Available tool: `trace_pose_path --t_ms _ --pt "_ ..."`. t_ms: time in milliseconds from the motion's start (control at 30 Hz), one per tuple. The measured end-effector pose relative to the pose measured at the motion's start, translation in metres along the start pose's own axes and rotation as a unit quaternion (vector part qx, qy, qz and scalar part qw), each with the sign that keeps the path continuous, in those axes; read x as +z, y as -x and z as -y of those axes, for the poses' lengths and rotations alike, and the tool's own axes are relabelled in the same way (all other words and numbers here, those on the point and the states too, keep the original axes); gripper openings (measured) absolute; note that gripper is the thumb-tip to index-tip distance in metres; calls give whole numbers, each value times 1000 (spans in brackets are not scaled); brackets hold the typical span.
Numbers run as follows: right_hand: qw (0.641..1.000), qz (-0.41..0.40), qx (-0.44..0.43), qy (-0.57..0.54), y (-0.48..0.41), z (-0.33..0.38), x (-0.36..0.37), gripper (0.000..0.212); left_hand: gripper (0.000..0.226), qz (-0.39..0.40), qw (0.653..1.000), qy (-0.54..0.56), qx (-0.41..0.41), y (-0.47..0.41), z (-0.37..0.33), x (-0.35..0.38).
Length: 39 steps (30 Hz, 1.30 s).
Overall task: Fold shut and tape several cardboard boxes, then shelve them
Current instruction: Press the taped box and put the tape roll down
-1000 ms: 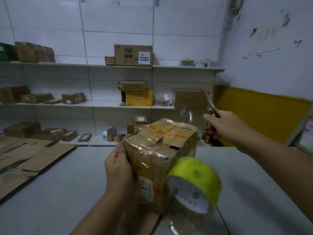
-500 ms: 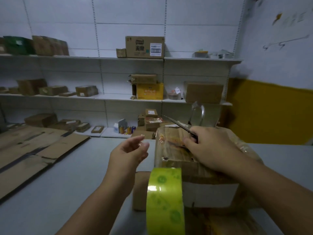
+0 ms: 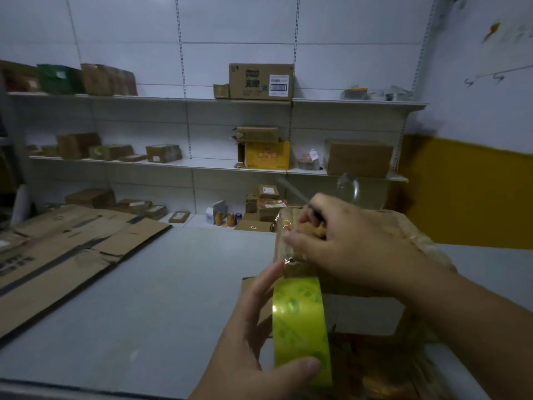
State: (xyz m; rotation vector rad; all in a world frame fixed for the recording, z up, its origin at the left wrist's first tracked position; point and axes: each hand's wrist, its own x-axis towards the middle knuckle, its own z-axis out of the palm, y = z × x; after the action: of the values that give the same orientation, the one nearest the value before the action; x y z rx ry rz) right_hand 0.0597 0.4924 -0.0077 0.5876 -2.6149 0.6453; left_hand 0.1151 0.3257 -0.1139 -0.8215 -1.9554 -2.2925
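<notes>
Tape roll (image 3: 300, 327) partly hides box (image 3: 363, 310); flattened cardboard (image 3: 72, 249) lies left on table (image 3: 173, 298).

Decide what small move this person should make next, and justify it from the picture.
Probably snip the tape free of the roll. The left hand grips the yellow-green tape roll just in front of the cardboard box. Shiny tape lies over the box's near edge, and the right hand holds scissors right there.

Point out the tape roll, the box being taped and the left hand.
tape roll (image 3: 300, 321), head view, outer green band.
box (image 3: 366, 313), head view, white front label.
left hand (image 3: 245, 339), head view, middle of hand.
</notes>
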Motion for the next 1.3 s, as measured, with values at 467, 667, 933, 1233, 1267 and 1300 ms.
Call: trace_pose_path --t_ms 467,667,933,1233,1267,1300 --pt "988 72 29 134 21 -38 -20 56 102 -32 998 -57 11 -9 2 -1" --pt "990 25 44 134 22 -36 -14 53 98 -31 997 -68 26 -6 3 5" --pt "989 49 74 117 17 -37 -14 54 102 106 992 -23 -66 -1 18 -4" --pt "1000 0 -3 1 24 -14 -39 41 79 41 999 -7 -15 -2 36 0" --pt "997 43 -22 63 29 -5 -37 36 80 40 999 8 -14 -2 38 0" --pt "986 91 -39 137 34 3 -32 31 78 38 999 16 -10 -2 40 -1"
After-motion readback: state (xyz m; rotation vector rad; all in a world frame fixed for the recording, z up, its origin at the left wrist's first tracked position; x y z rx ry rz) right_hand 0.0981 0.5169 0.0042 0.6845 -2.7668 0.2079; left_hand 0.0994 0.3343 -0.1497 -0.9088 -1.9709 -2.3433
